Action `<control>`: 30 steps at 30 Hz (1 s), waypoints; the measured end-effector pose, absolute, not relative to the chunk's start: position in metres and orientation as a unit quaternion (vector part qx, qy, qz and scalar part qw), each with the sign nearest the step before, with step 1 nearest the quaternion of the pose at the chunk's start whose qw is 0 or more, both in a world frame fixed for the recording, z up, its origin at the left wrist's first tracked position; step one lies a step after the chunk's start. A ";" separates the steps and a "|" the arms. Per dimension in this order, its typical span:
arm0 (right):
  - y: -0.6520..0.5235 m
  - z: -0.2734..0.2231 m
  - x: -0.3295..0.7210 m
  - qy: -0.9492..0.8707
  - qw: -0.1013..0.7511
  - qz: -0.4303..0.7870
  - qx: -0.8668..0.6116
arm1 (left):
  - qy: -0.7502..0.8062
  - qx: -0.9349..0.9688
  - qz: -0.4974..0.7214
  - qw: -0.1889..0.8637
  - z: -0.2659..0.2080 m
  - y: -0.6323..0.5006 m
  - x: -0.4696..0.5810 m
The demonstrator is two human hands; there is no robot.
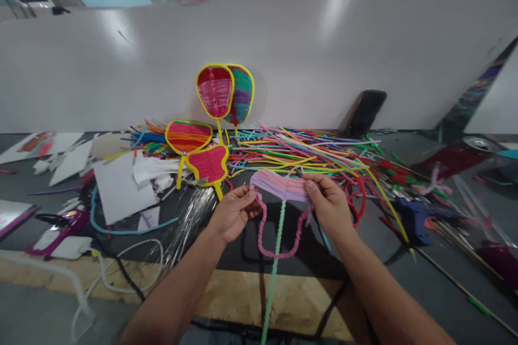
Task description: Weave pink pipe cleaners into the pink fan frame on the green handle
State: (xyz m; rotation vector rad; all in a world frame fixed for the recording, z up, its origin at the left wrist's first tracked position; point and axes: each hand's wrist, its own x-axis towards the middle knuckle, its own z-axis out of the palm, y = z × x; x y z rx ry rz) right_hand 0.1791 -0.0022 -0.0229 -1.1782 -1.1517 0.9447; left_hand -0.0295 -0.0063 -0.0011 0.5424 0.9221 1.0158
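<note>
A pipe-cleaner hand fan point(283, 186) is held up between my two hands over the front of the table. Its upper part is a pink and lavender panel of side-by-side strands. Below it hangs a U-shaped frame point(279, 254) of twisted pink pipe cleaner, open in the middle. A twisted mint-green handle point(272, 280) runs down from the panel across the frame. My left hand point(236, 210) pinches the panel's left edge where it meets the frame. On the right edge, my right hand point(329, 202) grips with thumb and fingers; loose strand ends stick out there.
Several yellow-rimmed fans point(215, 91) stand and lie behind my hands. Loose pipe cleaners point(291, 145) are heaped along the white partition point(283, 64), where a phone point(366, 112) leans. Left are papers point(123, 186) and a white cable point(156, 275); right, a blue glue gun point(413, 221).
</note>
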 end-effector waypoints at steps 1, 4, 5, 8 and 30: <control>-0.002 -0.024 0.179 -0.493 0.582 0.405 -0.504 | 0.413 0.246 0.464 0.745 -0.001 -0.007 -0.029; -0.001 -0.026 0.179 -0.488 0.580 0.409 -0.509 | 0.386 0.242 0.475 0.753 -0.003 -0.007 -0.028; 0.000 -0.026 0.180 -0.484 0.580 0.412 -0.510 | 0.377 0.243 0.481 0.754 -0.004 -0.007 -0.027; 0.001 -0.027 0.179 -0.470 0.585 0.422 -0.509 | 0.357 0.259 0.488 0.753 -0.006 -0.008 -0.025; -0.027 -0.002 0.160 -0.752 0.451 -0.058 -0.477 | 0.462 0.329 0.491 0.661 -0.007 -0.012 -0.014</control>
